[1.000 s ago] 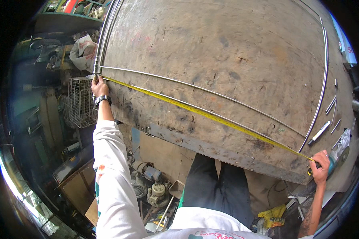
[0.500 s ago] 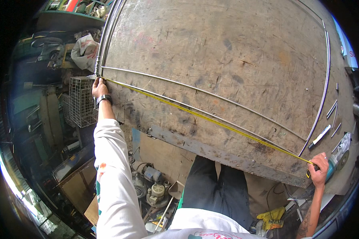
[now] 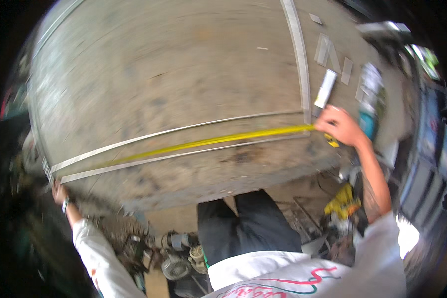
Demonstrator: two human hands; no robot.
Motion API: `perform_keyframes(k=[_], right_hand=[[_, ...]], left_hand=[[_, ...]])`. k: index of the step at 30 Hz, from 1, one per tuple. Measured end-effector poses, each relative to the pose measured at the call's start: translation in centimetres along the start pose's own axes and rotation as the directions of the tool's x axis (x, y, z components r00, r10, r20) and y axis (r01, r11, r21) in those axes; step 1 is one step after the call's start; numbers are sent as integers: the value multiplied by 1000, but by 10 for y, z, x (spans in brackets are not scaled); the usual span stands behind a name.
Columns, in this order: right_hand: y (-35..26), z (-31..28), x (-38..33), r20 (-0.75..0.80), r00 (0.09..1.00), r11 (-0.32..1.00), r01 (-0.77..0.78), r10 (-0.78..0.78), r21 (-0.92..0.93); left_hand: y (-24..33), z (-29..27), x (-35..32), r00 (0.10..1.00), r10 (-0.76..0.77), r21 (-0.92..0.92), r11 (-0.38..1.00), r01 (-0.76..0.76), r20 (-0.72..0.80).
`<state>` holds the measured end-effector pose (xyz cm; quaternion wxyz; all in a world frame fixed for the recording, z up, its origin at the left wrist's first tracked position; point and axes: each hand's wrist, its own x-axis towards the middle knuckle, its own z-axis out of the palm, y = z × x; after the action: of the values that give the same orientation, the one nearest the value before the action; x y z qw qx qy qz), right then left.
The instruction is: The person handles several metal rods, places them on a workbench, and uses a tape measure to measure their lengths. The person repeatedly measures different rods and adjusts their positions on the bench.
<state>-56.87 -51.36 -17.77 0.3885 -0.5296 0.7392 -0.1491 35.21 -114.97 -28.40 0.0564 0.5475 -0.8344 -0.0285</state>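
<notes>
A thin metal rod frame lies on the worktable [image 3: 193, 74], with two near rods, an upper rod [image 3: 184, 130] and a lower rod [image 3: 184, 154]. Between them stretches the yellow blade [image 3: 218, 138] of a tape measure. At the frame's right corner, my right hand [image 3: 340, 126] is closed on the tape measure, its black and yellow case [image 3: 331, 141] showing under my fingers. My left hand [image 3: 59, 192] is at the left corner with fingers pinched. The blade runs towards it, but its end there is smeared by motion.
Past my right hand lie a white marker-like stick [image 3: 326, 87], short metal offcuts [image 3: 323, 49] and a teal power tool [image 3: 367, 119]. Below the table edge are motors [image 3: 176, 265] and a yellow bag [image 3: 342, 201]. My legs [image 3: 248, 218] stand against the near edge.
The view has swung to the right and blurred. The blade has shifted from along the near rod to between the two rods. Both hands remain at the frame's corners.
</notes>
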Motion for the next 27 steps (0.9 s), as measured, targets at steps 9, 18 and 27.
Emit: perform_keyframes(k=[9,18,27], right_hand=[[-36,6,-1,-67,966,942,-258,249,-215],[-44,39,-15,-271,923,924,-331,274,-193],[-41,38,-17,-249,900,918,-388,357,-85]], left_hand=[[41,10,3,762,-637,-631,639,440,-115],[56,-8,0,714,-700,-539,592,600,26],[70,-15,2,720,-692,-472,649,596,-42]])
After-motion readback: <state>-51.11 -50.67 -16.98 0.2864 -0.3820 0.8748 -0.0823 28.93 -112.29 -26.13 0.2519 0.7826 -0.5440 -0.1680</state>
